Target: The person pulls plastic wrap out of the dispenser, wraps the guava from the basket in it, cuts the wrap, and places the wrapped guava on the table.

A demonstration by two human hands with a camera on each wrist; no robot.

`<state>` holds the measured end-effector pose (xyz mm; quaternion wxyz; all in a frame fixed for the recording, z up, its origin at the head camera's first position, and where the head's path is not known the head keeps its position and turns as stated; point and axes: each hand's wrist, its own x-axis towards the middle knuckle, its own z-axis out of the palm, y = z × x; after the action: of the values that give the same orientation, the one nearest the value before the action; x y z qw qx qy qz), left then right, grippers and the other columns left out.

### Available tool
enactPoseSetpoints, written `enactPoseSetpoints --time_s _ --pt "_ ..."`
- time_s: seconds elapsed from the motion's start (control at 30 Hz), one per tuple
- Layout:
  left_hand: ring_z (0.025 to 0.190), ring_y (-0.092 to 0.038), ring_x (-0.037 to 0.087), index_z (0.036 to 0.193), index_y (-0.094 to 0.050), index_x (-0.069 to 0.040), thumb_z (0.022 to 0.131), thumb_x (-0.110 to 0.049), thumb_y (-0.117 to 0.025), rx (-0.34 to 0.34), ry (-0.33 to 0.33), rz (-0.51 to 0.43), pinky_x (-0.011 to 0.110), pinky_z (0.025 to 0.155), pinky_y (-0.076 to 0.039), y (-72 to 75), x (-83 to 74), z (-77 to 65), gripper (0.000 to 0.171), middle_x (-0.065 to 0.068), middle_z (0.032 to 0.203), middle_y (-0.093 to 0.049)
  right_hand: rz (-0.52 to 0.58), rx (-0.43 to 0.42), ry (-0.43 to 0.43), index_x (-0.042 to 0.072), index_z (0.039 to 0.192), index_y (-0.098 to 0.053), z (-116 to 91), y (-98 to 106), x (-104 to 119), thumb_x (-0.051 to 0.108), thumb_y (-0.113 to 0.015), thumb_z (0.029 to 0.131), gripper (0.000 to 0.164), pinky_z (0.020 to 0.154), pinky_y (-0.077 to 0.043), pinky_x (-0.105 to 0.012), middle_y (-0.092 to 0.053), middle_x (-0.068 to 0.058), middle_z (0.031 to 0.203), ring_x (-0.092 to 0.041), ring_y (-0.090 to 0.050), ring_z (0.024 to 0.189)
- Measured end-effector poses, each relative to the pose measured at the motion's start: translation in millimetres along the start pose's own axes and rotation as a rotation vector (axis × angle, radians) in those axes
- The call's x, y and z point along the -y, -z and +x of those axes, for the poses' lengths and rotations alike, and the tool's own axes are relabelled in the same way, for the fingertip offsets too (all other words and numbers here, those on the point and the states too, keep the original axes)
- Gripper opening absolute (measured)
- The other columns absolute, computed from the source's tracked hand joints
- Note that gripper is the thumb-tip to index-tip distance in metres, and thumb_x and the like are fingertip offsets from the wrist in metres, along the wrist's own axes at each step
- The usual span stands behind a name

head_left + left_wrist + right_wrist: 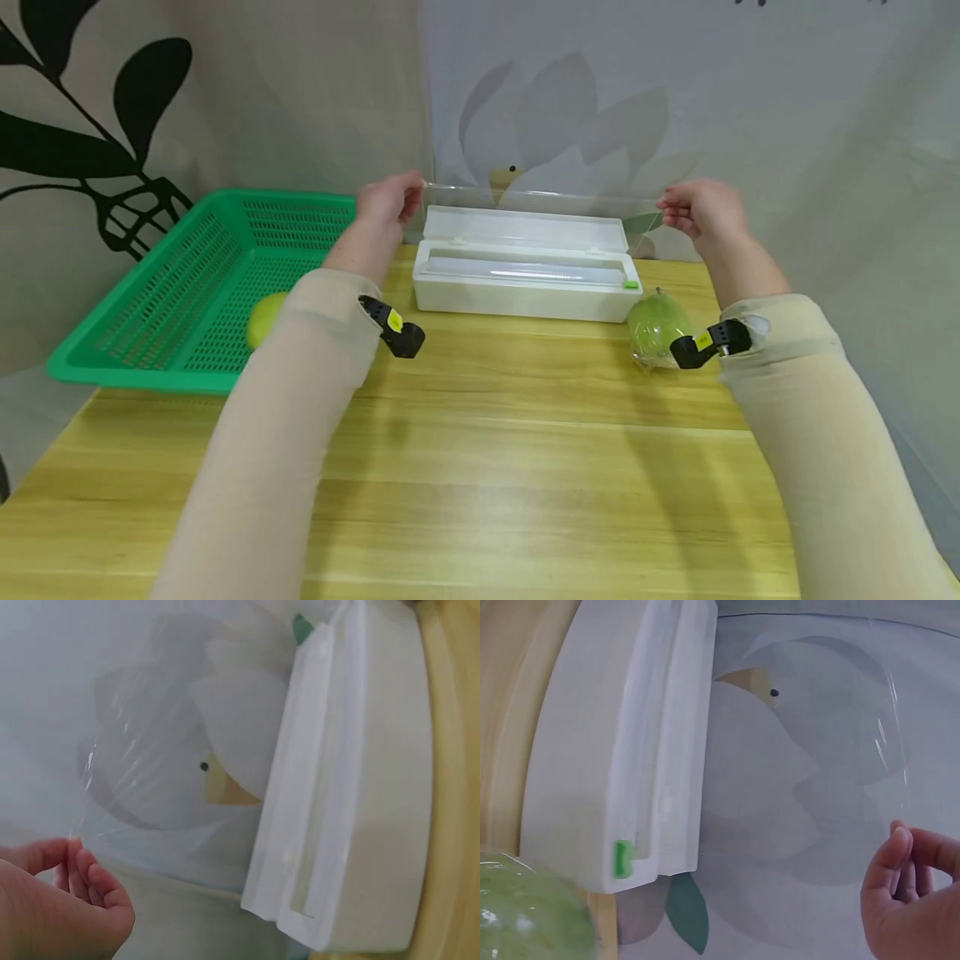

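Pale sleeves lead to the left hand and right hand, pinching clear wrap that hard pulling could tear.

Both forearms are clothed to the wrist in plain, cream-coloured fabric; the left sleeve and the right sleeve are lightly creased towards the cuff. At each wrist a small black device is worn, the left unit and the right unit each being marked with a bright yellow patch. Each device is formed of a slim body and a blocky end.
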<state>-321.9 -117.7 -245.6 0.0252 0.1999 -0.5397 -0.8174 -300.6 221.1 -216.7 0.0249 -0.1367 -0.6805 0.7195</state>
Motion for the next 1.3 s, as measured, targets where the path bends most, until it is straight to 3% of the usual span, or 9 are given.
enactPoseSetpoints --time_s 0.23,0.37,0.47,0.8,1.3 --pt "0.063 -0.052 0.007 0.085 -0.065 -0.008 0.086 -0.005 -0.063 0.043 0.029 -0.065 0.014 0.061 -0.044 1.4 -14.5 -7.9 0.004 -0.003 0.065 -0.060 0.030 0.007 0.025 0.007 0.079 -0.061 -4.2 -1.1 13.0 0.001 -0.056 0.089 0.012 0.052 -0.049 -0.016 -0.064 -0.002 0.064 -0.010 -0.054 0.055" --pt "0.061 -0.053 0.006 0.110 -0.068 -0.010 0.086 -0.005 -0.063 0.058 0.035 -0.088 0.013 0.060 -0.044 -1.1 -21.9 -14.2 0.025 -0.005 0.064 -0.062 0.062 0.015 0.039 0.006 0.081 -0.062 -7.0 1.7 20.4 0.001 -0.057 0.088 0.010 0.052 -0.049 -0.017 -0.064 -0.003 0.065 -0.012 -0.054 0.056" --pt "0.059 -0.053 0.006 0.118 -0.065 -0.010 0.086 -0.005 -0.063 0.074 0.046 -0.108 0.013 0.058 -0.044 -3.7 -26.5 -19.1 0.032 -0.005 0.061 -0.063 0.089 0.018 0.042 0.006 0.083 -0.063 -9.7 5.7 26.1 0.002 -0.059 0.087 0.007 0.052 -0.049 -0.018 -0.065 -0.003 0.067 -0.012 -0.054 0.057" --pt "0.057 -0.050 0.007 0.101 -0.069 -0.010 0.086 -0.005 -0.063 0.110 0.046 -0.166 0.014 0.052 -0.041 -13.3 -48.7 -33.2 0.016 -0.002 0.057 -0.061 0.139 0.013 0.060 0.005 0.088 -0.062 -16.9 13.5 52.2 0.001 -0.060 0.087 0.005 0.050 -0.049 -0.020 -0.065 -0.006 0.067 -0.015 -0.055 0.056" --pt "0.058 -0.050 0.009 0.095 -0.068 -0.008 0.086 -0.002 -0.062 0.181 0.041 -0.332 0.016 0.051 -0.040 -18.0 -75.9 -42.0 0.012 0.002 0.061 -0.061 0.178 0.049 0.188 0.003 0.089 -0.061 -29.7 14.8 76.8 0.000 -0.062 0.085 0.005 0.054 -0.053 -0.019 -0.064 -0.007 0.073 -0.015 -0.058 0.061"
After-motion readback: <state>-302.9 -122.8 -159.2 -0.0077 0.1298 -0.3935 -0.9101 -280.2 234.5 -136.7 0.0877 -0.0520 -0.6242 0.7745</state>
